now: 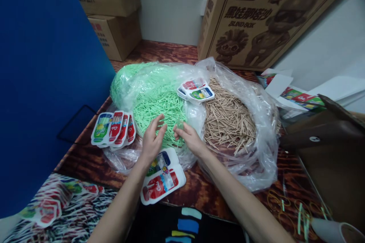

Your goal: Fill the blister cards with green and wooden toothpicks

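Note:
My left hand (pixel 154 136) hovers at the front edge of a pile of green sticks (pixel 159 108), thumb and fingers apart, with nothing visible in it. Opposite it, my right hand (pixel 188 136) has its fingertips pinched together over the same pile. A small, blurred greenish thing shows at those fingertips; I cannot make out what it is. Below my left wrist lies a bottle-shaped printed pack (pixel 161 186) with red and green-blue labels, partly covered by my forearm. The green sticks spill from a clear plastic bag (pixel 148 72).
Brown sticks (pixel 228 117) fill another clear bag on the right. Printed packs (pixel 196 91) rest between the piles; more packs (pixel 114 129) overlap at left. Cartons (pixel 245 19) stand behind, a blue panel (pixel 48 83) at left. Rubber bands (pixel 285 205) and a cup (pixel 336 231) are lower right.

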Motion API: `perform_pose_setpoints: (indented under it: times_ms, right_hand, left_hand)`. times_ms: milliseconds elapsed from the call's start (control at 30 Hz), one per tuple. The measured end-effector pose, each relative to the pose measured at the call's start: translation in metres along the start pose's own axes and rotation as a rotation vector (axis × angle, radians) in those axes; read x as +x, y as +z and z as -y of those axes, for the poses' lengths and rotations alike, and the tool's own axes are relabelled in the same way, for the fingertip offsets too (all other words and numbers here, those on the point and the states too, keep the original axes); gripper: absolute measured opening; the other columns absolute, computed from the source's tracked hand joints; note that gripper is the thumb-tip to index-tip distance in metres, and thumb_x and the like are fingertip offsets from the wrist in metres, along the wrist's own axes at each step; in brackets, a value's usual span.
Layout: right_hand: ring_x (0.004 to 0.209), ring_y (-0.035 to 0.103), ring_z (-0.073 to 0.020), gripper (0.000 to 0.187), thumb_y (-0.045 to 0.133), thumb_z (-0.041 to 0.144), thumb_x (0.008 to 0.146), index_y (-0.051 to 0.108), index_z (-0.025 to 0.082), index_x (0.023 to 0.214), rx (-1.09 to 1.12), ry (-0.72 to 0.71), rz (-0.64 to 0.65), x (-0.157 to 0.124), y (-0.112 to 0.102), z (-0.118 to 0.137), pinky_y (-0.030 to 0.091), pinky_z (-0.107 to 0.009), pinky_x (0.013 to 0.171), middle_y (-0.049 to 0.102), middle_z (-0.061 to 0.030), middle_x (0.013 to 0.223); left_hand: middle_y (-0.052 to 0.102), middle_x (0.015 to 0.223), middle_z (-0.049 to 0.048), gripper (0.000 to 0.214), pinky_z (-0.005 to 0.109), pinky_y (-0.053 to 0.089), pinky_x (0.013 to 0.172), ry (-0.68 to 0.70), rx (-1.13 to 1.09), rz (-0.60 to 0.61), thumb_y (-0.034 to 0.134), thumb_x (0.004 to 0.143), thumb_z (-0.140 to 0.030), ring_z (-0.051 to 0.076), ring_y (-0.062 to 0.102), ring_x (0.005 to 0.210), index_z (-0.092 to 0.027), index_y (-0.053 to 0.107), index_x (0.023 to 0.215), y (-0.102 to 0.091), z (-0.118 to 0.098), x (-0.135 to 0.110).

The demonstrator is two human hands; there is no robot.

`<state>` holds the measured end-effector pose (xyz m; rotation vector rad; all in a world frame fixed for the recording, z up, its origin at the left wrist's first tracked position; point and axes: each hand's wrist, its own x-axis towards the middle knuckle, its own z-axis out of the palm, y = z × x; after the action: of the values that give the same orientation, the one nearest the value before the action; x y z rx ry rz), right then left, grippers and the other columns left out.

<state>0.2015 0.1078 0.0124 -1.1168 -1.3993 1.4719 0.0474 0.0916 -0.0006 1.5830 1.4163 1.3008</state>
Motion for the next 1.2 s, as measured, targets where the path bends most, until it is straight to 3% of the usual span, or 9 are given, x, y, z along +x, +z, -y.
perform_pose_setpoints:
  times_ms: [100, 233, 400, 633, 800, 900, 1067, 1200]
  right_hand:
    - [0.069, 0.054, -0.0139, 0.014, 0.046, 0.032, 0.09, 0.053, 0.021, 0.087, -0.104, -0.124, -0.122, -0.043, 0.0, 0.004, 0.045, -0.026, 0.068, 0.056, 0.001, 0.071]
    - [0.077, 0.056, -0.0168, 0.014, 0.042, 0.029, 0.094, 0.052, 0.022, 0.088, -0.239, -0.101, -0.22, -0.096, 0.004, -0.027, 0.044, -0.028, 0.073, 0.058, -0.0019, 0.078]
    - [0.083, 0.058, -0.0192, 0.014, 0.041, 0.028, 0.093, 0.053, 0.022, 0.088, -0.232, -0.04, -0.278, -0.117, 0.012, -0.068, 0.045, -0.031, 0.078, 0.06, -0.0034, 0.083]
    - [0.088, 0.057, -0.0206, 0.017, 0.044, 0.028, 0.093, 0.059, 0.022, 0.09, -0.29, -0.092, -0.262, -0.118, 0.014, -0.066, 0.043, -0.034, 0.081, 0.062, -0.0051, 0.089]
    - [0.082, 0.061, -0.0199, 0.018, 0.045, 0.028, 0.092, 0.06, 0.021, 0.087, -0.227, -0.058, -0.248, -0.116, 0.012, -0.066, 0.044, -0.031, 0.077, 0.065, -0.0044, 0.083]
    - [0.076, 0.062, -0.0181, 0.018, 0.045, 0.03, 0.092, 0.06, 0.02, 0.094, -0.165, -0.024, -0.216, -0.108, 0.011, -0.051, 0.046, -0.029, 0.073, 0.066, -0.0029, 0.077]
    - [0.066, 0.061, -0.0142, 0.021, 0.045, 0.03, 0.092, 0.059, 0.02, 0.104, -0.196, -0.049, -0.069, -0.061, 0.006, -0.017, 0.046, -0.026, 0.068, 0.066, -0.0007, 0.076]
    - [0.076, 0.064, -0.0171, 0.019, 0.049, 0.029, 0.088, 0.065, 0.019, 0.087, -0.305, -0.069, -0.081, -0.012, -0.001, -0.015, 0.047, -0.029, 0.075, 0.069, -0.0024, 0.079]
  left_hand:
    - [0.065, 0.114, 0.0091, 0.028, 0.036, 0.047, 0.092, -0.021, 0.1, -0.027, 0.049, 0.091, -0.032, 0.021, 0.06, 0.106, -0.02, 0.062, 0.113, -0.013, 0.004, -0.026]
    - [0.067, 0.106, 0.0079, 0.023, 0.038, 0.047, 0.091, -0.012, 0.224, -0.004, 0.05, 0.091, -0.029, 0.022, 0.061, 0.101, -0.02, 0.064, 0.106, -0.022, 0.01, -0.06]
    - [0.066, 0.102, 0.0076, 0.019, 0.04, 0.048, 0.089, 0.047, 0.352, 0.072, 0.049, 0.091, -0.026, 0.022, 0.06, 0.099, -0.02, 0.063, 0.103, -0.019, 0.017, -0.083]
    - [0.065, 0.105, 0.0072, 0.019, 0.038, 0.047, 0.09, 0.102, 0.419, 0.126, 0.048, 0.091, -0.022, 0.021, 0.059, 0.101, -0.021, 0.061, 0.105, -0.015, 0.014, -0.091]
    - [0.064, 0.105, 0.0082, 0.021, 0.039, 0.046, 0.089, 0.126, 0.496, 0.118, 0.048, 0.09, -0.023, 0.023, 0.058, 0.101, -0.021, 0.061, 0.108, -0.024, 0.016, -0.091]
    - [0.063, 0.107, 0.0105, 0.025, 0.043, 0.045, 0.09, 0.135, 0.595, 0.139, 0.051, 0.089, -0.026, 0.026, 0.057, 0.101, -0.019, 0.06, 0.111, -0.031, 0.021, -0.091]
    - [0.062, 0.104, 0.0103, 0.03, 0.044, 0.047, 0.084, 0.102, 0.695, 0.167, 0.056, 0.084, -0.032, 0.028, 0.057, 0.097, -0.02, 0.061, 0.111, -0.036, 0.026, -0.089]
    - [0.061, 0.098, 0.0076, 0.027, 0.042, 0.047, 0.081, 0.051, 0.678, 0.166, 0.057, 0.084, -0.033, 0.026, 0.057, 0.092, -0.021, 0.062, 0.106, -0.036, 0.026, -0.087]
